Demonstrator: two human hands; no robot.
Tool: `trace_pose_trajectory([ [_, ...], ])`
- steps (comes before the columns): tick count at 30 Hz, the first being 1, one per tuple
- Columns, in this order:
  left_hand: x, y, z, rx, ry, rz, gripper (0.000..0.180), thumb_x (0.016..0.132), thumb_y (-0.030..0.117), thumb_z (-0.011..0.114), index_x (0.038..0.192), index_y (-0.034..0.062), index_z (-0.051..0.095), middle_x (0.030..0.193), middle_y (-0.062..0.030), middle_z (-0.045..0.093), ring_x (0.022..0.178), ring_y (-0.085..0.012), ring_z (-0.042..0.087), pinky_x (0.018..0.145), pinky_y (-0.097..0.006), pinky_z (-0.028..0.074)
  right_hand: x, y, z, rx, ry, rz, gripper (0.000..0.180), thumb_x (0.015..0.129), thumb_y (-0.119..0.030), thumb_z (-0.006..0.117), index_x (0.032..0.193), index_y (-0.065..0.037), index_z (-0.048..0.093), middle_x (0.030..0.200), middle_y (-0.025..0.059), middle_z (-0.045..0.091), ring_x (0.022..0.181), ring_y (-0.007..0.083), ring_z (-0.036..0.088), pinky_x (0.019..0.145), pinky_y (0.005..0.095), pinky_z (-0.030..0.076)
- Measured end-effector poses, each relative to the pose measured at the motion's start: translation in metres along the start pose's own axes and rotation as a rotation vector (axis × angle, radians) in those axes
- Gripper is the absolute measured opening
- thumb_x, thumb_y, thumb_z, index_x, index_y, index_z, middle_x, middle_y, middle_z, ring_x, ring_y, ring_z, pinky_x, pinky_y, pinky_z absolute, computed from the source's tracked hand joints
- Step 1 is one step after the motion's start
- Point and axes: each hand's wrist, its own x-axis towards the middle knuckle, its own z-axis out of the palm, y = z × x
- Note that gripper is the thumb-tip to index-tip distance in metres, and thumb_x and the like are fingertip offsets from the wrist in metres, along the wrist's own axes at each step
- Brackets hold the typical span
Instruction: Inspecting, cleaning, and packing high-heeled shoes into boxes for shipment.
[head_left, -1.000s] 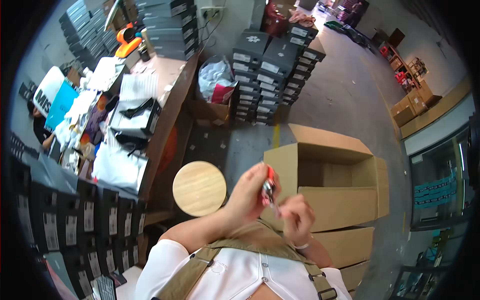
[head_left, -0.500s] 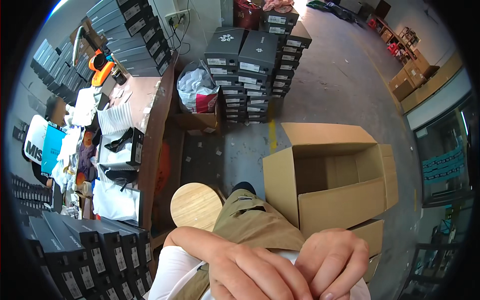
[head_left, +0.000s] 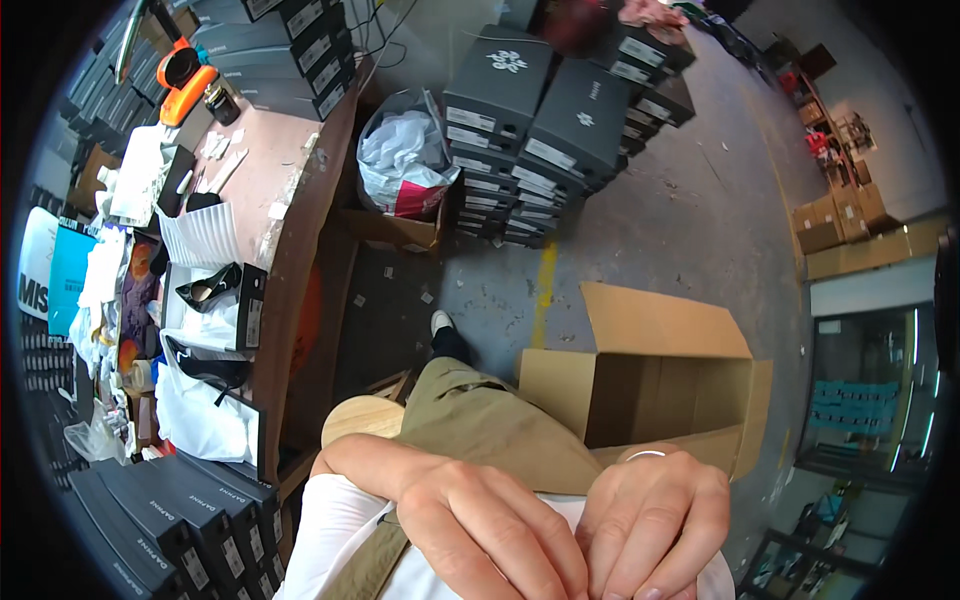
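My left hand (head_left: 485, 530) and my right hand (head_left: 660, 520) are side by side in front of my white top at the lower edge. The fingers of both are curled inward and bunched close together. Whatever they may grip is hidden behind the fingers and below the picture's edge. A thin pale curved line shows at the far edge of my right hand. Just beyond that hand stands an open cardboard box (head_left: 665, 395) on the floor, with its flaps up. A round wooden stool (head_left: 362, 420) is partly covered by my left forearm.
On the left, a workbench (head_left: 290, 150) bears an open shoe box with black shoes (head_left: 210, 290) and an orange tape dispenser (head_left: 185, 90). Dark shoe boxes (head_left: 575, 115) are stacked ahead; more boxes (head_left: 190, 510) stand lower left. A bag-lined bin (head_left: 405, 165) sits beside the bench.
The view has shifted and tilted: the stacked shoe boxes look nearer, and the cardboard box sits lower. My foot now shows ahead. Both hands stay together, fingers curled.
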Motion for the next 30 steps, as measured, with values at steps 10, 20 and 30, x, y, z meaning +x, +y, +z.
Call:
trace_pose_trajectory([
  [10,0.067,0.051,-0.123,0.183,0.095,0.134,0.015,0.084,0.003,0.065,0.072,-0.0052,0.066,0.083,-0.0208,0.065,0.074,-0.0343,0.063,0.063,-0.038,0.056,0.114,0.050,-0.129,0.151,-0.018,0.159,0.007,0.085,0.001,0.064,0.080,0.005,0.064,0.084,0.0234,0.064,0.060,0.0250,0.062,0.048,0.0324,0.048],
  [20,-0.111,0.084,-0.222,0.918,1.518,-0.553,0.030,0.088,0.007,0.062,0.117,-0.0004,0.056,0.107,-0.0079,0.062,0.101,-0.0155,0.058,0.087,-0.030,0.047,0.004,0.169,-0.337,-0.576,0.736,0.987,0.011,0.091,-0.009,0.060,0.088,0.000,0.055,0.083,0.0086,0.062,0.073,0.0167,0.065,0.064,0.0305,0.056],
  [30,-0.241,-0.022,-0.196,0.527,2.460,-0.275,0.022,0.091,0.012,0.059,0.110,0.0012,0.058,0.095,-0.0045,0.063,0.085,-0.0119,0.061,0.075,-0.025,0.050,-0.225,0.430,-0.607,-1.546,0.299,1.267,0.019,0.086,-0.015,0.062,0.081,0.003,0.061,0.069,0.0178,0.065,0.064,0.0279,0.065,0.058,0.0376,0.052],
])
